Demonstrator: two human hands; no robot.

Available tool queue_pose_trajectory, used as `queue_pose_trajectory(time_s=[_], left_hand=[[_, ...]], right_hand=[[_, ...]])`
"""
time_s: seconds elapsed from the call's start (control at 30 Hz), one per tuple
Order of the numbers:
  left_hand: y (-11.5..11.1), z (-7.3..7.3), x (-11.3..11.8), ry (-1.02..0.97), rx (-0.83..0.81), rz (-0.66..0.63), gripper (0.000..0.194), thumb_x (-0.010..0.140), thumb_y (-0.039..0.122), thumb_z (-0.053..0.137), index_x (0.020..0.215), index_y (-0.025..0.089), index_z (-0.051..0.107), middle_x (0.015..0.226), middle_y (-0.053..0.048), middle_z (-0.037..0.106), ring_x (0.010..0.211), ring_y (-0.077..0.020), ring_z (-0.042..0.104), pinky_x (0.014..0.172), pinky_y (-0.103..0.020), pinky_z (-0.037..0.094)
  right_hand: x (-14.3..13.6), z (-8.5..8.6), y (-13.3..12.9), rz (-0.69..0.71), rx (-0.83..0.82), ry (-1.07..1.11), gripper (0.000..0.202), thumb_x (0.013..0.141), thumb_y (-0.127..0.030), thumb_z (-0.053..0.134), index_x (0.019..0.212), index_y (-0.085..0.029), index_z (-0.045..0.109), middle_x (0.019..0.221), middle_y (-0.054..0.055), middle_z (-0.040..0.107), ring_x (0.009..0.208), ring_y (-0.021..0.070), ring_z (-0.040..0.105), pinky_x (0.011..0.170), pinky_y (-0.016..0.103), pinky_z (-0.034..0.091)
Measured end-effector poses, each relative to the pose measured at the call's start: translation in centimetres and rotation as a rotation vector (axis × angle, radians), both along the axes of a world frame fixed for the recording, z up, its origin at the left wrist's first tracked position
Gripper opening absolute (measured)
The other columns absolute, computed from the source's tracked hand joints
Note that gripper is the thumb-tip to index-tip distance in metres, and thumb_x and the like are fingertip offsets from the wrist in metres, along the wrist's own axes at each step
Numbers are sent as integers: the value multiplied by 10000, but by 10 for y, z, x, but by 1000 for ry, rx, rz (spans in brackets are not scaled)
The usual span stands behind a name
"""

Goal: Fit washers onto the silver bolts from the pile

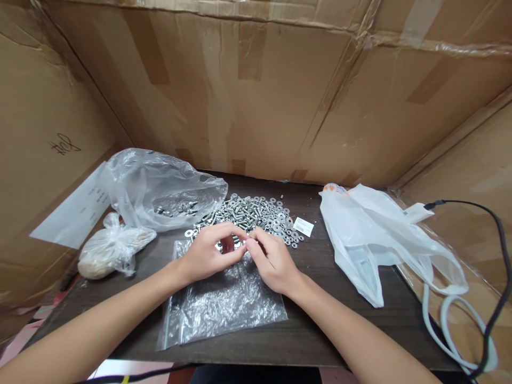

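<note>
Over the near edge of a pile of metal bolts (248,210) and washers (280,216), both my hands meet at the fingertips. My left hand (210,250) is closed in a pinch, thumb and index finger forming a loop. Against it, my right hand (274,258) pinches too, with its fingers curled. Whatever sits between the fingertips is too small and covered to make out. Beneath my hands a clear zip bag (232,304) lies flat on the dark table (320,320).
A large clear plastic bag (136,181) holding some bolts lies open at left, near a knotted bag (116,248). A small white label (303,226) is right of the pile. Further right are a white plastic bag (360,229) and a cable (502,240). Cardboard walls (256,106) enclose the table.
</note>
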State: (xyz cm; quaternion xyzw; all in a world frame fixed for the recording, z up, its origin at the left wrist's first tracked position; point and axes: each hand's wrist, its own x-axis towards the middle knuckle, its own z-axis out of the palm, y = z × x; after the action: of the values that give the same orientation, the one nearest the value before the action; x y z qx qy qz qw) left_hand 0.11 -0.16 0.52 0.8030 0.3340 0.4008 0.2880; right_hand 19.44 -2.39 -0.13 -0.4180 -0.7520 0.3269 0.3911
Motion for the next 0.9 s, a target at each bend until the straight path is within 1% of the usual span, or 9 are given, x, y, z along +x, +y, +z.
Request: queue_pose_trajectory(time_s=[0.07, 0.13, 0.23, 0.33, 0.53, 0.63, 0.73, 0.8, 0.9], left_hand=[[-1, 1, 1, 3, 19, 9, 94, 857, 144, 669, 939, 174, 704, 756, 24, 651, 604, -86, 589, 619, -222, 473], [-2, 1, 2, -2, 10, 20, 107, 850, 135, 662, 942, 172, 703, 781, 20, 664, 600, -82, 588, 621, -222, 476], [-3, 2, 3, -24, -70, 40, 132, 835, 131, 652, 951, 171, 700, 828, 12, 695, 587, -77, 592, 600, -211, 487], [-3, 1, 2, -25, -120, 53, 145, 822, 135, 658, 954, 176, 702, 812, 16, 699, 581, -81, 593, 581, -207, 486], [-3, 1, -1, 9, 38, 23, 100, 836, 123, 670, 913, 182, 694, 760, 30, 654, 587, -81, 575, 629, -229, 469], [-2, 0, -2, 17, 118, -5, 81, 862, 122, 656, 910, 180, 685, 721, 30, 622, 585, -88, 567, 606, -229, 463], [0, -3, -3, 53, 258, -45, 85, 889, 129, 640, 951, 172, 682, 731, 16, 639, 576, -94, 574, 577, -229, 476], [3, -5, -4, 95, 388, -55, 110, 912, 128, 621, 996, 169, 679, 809, -14, 697, 630, -111, 634, 589, -232, 510], [6, -3, -6, 171, 575, -50, 110, 947, 136, 611, 1027, 170, 678, 913, -45, 751, 751, -144, 711, 654, -245, 564]], right_hand=[[-1, 0, -1, 0, -13, 41, 283, 1038, -319, 429, 789, -194, 480, 693, -24, 497, 619, 127, 479, 615, 264, 350], [-2, 0, -1, -4, -18, 45, 249, 1029, -312, 443, 820, -191, 505, 688, -28, 496, 606, 125, 470, 603, 261, 347], [-1, 1, -3, -17, -4, 5, 158, 995, -302, 494, 910, -184, 554, 694, -27, 509, 598, 131, 473, 593, 264, 347], [0, 1, -3, -36, 26, -26, 122, 963, -297, 527, 933, -181, 554, 718, -17, 523, 618, 144, 490, 607, 273, 356], [-3, 3, -3, -12, -16, 16, 114, 963, -291, 513, 931, -185, 540, 717, -22, 512, 601, 136, 472, 597, 269, 352], [-6, 2, -4, -4, -59, 87, 247, 1012, -326, 439, 827, -187, 521, 689, -19, 500, 605, 130, 460, 601, 267, 350], [-11, -1, -5, -9, -197, 169, 429, 1038, -423, 388, 675, -198, 436, 579, -34, 426, 529, 114, 390, 533, 258, 310], [-13, -5, -4, -9, -377, 247, 492, 1025, -521, 385, 653, -204, 437, 506, -49, 395, 458, 103, 355, 471, 249, 289], [-15, -8, 0, 2, -685, 341, 575, 959, -688, 402, 656, -205, 476, 429, -61, 405, 360, 94, 349, 387, 231, 277]])
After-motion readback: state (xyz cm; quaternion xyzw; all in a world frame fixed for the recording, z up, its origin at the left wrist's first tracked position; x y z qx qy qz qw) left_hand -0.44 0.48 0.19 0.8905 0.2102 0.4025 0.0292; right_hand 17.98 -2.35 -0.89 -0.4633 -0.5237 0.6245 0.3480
